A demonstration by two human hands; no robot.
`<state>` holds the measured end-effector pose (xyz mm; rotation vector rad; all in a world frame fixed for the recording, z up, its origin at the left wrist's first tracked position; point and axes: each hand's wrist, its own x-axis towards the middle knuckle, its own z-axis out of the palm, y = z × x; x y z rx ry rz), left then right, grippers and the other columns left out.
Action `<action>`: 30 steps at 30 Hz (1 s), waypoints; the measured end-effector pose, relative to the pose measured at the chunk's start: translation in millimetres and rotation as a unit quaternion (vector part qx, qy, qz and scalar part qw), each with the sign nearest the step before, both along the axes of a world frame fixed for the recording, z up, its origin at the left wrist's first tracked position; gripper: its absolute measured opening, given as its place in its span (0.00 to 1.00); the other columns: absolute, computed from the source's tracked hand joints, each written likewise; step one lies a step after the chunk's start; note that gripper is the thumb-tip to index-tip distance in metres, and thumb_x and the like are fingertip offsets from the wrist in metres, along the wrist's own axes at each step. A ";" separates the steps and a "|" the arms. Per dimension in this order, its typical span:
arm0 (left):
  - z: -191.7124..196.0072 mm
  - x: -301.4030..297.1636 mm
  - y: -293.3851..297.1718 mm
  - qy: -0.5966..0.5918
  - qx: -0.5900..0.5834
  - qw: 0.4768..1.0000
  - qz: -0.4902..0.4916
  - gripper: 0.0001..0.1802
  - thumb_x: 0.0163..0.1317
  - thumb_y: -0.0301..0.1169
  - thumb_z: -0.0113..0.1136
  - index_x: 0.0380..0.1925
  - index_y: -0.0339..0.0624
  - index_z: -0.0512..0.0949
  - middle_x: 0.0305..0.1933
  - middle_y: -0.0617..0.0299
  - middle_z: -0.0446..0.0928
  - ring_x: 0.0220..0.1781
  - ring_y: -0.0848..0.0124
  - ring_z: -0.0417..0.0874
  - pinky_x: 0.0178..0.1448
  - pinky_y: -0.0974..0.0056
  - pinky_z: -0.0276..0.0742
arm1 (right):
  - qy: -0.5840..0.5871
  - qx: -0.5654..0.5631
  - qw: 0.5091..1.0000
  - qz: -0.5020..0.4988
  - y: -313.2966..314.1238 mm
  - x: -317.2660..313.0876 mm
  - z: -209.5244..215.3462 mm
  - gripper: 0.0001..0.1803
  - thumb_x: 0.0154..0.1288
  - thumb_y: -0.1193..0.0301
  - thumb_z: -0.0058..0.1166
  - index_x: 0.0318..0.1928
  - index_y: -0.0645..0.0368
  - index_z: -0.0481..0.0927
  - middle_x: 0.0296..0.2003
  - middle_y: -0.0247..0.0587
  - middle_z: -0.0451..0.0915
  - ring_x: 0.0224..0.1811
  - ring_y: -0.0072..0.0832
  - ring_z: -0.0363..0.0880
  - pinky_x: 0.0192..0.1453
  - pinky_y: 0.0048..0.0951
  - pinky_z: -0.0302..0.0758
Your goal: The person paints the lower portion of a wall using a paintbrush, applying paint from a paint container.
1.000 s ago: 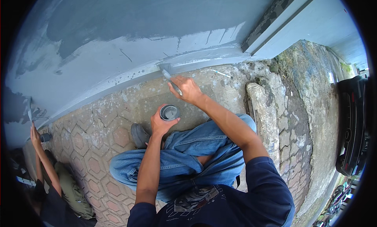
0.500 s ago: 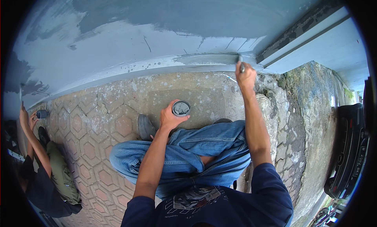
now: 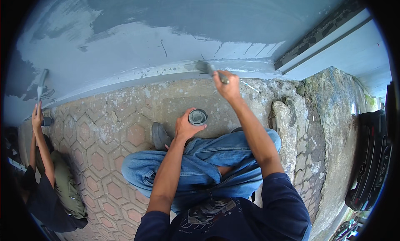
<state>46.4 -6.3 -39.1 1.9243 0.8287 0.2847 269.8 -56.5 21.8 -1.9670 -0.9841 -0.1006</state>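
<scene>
My right hand (image 3: 228,87) grips the handle of a paintbrush (image 3: 211,70). Its bristles meet the ledge along the foot of the wall (image 3: 166,41), and the brush is a little blurred. Wrapped around a small dark cup of grey paint (image 3: 198,116) is my left hand (image 3: 186,126), held above my crossed legs. The cup is tilted so that its inside shows. Darker grey paint covers the upper wall in uneven patches, with paler grey below and thin drips near the corner. Grey spots dot the pale ledge left of the bristles.
At the left a co-worker (image 3: 54,187) crouches, holding another brush (image 3: 42,83) against the wall and a dark cup (image 3: 48,121). A thin pale stick (image 3: 250,86) lies by the wall's foot. Hexagonal pavers (image 3: 98,161) spread to my left; a dark car (image 3: 368,157) stands at far right.
My right hand has swept the brush leftward along the ledge, away from the corner. My left hand still holds the cup. The co-worker's brush has moved to the right and up.
</scene>
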 end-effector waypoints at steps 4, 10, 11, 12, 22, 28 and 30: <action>2.9 5.3 0.4 0.001 0.008 1.000 -0.004 0.42 0.34 0.39 0.82 0.54 0.41 0.76 0.46 0.53 0.85 0.50 0.63 0.86 0.55 0.61 0.80 | -0.134 -0.016 0.977 -0.163 -81.4 94.4 -1.7 0.13 0.62 0.66 0.59 0.29 0.65 0.85 0.24 0.57 0.82 0.25 0.52 0.83 0.30 0.44 0.79; 5.0 3.8 2.6 0.007 0.003 1.000 -0.003 0.41 0.34 0.38 0.82 0.53 0.42 0.77 0.46 0.54 0.85 0.50 0.63 0.86 0.54 0.61 0.80 | -0.172 -0.076 0.940 -0.286 -118.6 112.9 8.7 0.16 0.64 0.65 0.56 0.24 0.65 0.82 0.21 0.60 0.79 0.24 0.55 0.81 0.31 0.50 0.77; 2.7 3.1 3.8 0.008 0.003 1.000 -0.003 0.41 0.34 0.38 0.82 0.53 0.42 0.77 0.46 0.54 0.85 0.50 0.63 0.86 0.54 0.61 0.80 | -0.155 -0.078 0.944 -0.279 -111.4 104.2 7.4 0.16 0.64 0.65 0.56 0.24 0.65 0.82 0.21 0.60 0.79 0.24 0.55 0.81 0.30 0.49 0.77; 0.7 4.9 3.4 0.003 0.001 1.000 -0.004 0.42 0.34 0.40 0.82 0.53 0.43 0.77 0.45 0.54 0.85 0.49 0.61 0.86 0.53 0.59 0.80 | -0.132 -0.083 0.957 -0.246 -104.8 95.5 6.5 0.15 0.64 0.66 0.56 0.26 0.66 0.83 0.22 0.59 0.80 0.24 0.53 0.82 0.30 0.47 0.78; 3.4 6.2 -1.1 -0.004 0.006 1.000 -0.014 0.41 0.34 0.39 0.83 0.52 0.41 0.77 0.46 0.55 0.85 0.50 0.64 0.86 0.55 0.61 0.80 | -0.031 0.057 0.997 0.039 -23.7 -9.2 -6.2 0.11 0.62 0.69 0.59 0.35 0.66 0.85 0.29 0.58 0.83 0.26 0.50 0.83 0.32 0.43 0.80; 4.1 5.3 0.5 -0.010 0.009 1.000 -0.001 0.41 0.34 0.41 0.82 0.53 0.43 0.76 0.45 0.53 0.85 0.49 0.60 0.86 0.53 0.59 0.81 | -0.087 -0.049 0.976 -0.193 -79.9 59.6 9.4 0.13 0.62 0.66 0.58 0.28 0.65 0.84 0.24 0.60 0.81 0.24 0.52 0.82 0.30 0.46 0.78; 3.2 6.5 0.3 -0.012 0.009 1.000 -0.004 0.41 0.34 0.41 0.82 0.53 0.43 0.76 0.45 0.53 0.85 0.49 0.59 0.86 0.53 0.59 0.81 | -0.107 -0.074 0.965 -0.229 -91.1 71.5 15.5 0.14 0.62 0.66 0.58 0.26 0.65 0.84 0.23 0.60 0.81 0.23 0.53 0.82 0.30 0.47 0.78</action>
